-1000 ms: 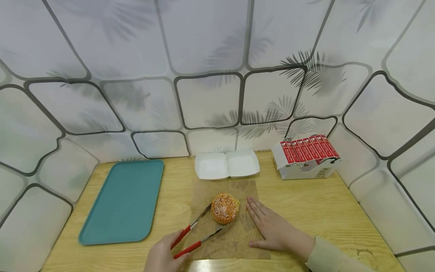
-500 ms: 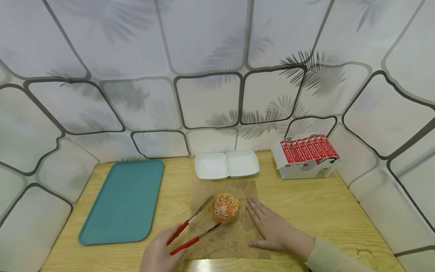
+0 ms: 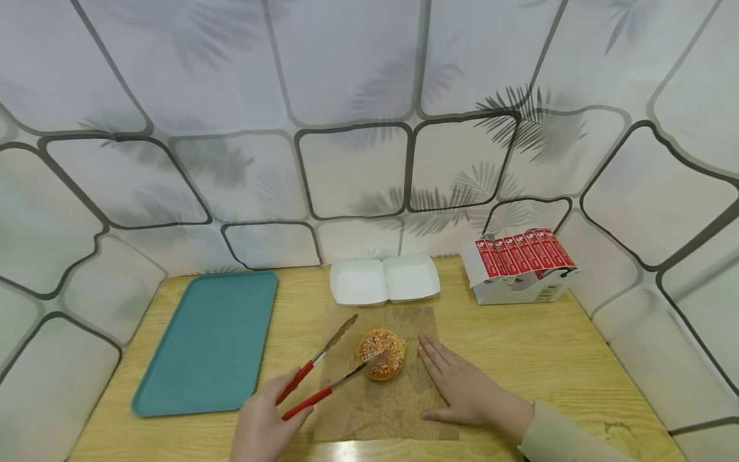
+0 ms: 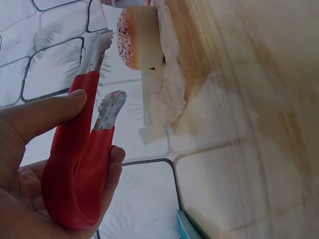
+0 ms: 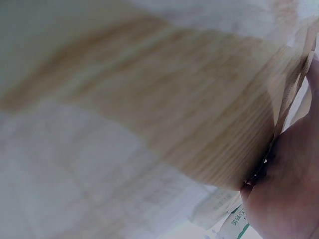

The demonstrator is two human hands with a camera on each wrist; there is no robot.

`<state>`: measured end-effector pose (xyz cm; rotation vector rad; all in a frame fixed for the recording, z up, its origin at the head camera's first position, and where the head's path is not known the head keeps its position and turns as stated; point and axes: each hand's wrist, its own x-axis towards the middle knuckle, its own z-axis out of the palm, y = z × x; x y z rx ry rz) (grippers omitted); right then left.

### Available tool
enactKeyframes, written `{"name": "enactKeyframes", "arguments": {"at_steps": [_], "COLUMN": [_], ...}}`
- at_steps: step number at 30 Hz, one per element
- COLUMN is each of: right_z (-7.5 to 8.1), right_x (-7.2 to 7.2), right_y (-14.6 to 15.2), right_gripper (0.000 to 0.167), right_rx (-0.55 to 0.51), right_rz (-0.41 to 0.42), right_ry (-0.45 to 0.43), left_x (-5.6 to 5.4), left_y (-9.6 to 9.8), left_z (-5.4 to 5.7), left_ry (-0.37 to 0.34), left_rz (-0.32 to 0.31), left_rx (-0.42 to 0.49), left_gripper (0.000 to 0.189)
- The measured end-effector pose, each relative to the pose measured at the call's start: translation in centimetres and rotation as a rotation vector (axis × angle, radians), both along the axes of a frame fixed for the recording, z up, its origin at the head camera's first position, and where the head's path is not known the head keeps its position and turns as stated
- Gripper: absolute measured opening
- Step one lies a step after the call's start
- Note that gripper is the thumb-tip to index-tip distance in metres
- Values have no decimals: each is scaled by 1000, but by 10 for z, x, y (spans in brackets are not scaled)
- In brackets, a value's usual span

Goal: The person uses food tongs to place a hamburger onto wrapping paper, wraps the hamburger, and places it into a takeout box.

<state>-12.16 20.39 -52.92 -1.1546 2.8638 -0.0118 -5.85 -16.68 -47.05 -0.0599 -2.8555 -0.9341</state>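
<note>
A round bun (image 3: 381, 340) topped with pale seeds sits on a sheet of brown paper (image 3: 398, 414). My left hand (image 3: 262, 417) holds a pair of tongs (image 3: 308, 403) by its red handles, thumb on one side and fingers on the other, also clear in the left wrist view. The tongs' metal arms are spread. One tip overlaps the bun in the head view; the other is left of it. Seen from the left wrist, both tips are apart from the bun (image 4: 144, 37). My right hand (image 3: 456, 388) rests flat, fingers straight, on the paper's right side.
Behind the paper, an unfolded white takeaway box (image 3: 412, 277) lies on the wooden table (image 3: 508, 346). A teal tray (image 3: 210, 346) is to the left. At the back right stands a white carton (image 3: 502, 292) packed with red boxes (image 3: 522, 250). Patterned curtains (image 3: 358, 170) enclose the table.
The tongs, which had their arms on either side of the bun, have come away from it and moved up and left with my left hand. Bun and right hand stayed in place.
</note>
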Motion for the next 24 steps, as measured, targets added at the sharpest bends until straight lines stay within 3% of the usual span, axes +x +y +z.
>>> {"name": "enactKeyframes", "arguments": {"at_steps": [8, 15, 24], "right_z": [0, 2, 0], "right_x": [1, 1, 1], "right_y": [0, 0, 0], "right_gripper": [111, 112, 113], "right_rx": [-17, -13, -17], "right_rz": [15, 0, -3], "right_ry": [41, 2, 6], "left_x": [-5, -12, -19], "left_y": [-7, -17, -33], "left_z": [-10, -18, -23], "left_ry": [50, 128, 99], "left_rz": [40, 87, 190], "left_rx": [39, 57, 81], "left_gripper": [63, 58, 59]}}
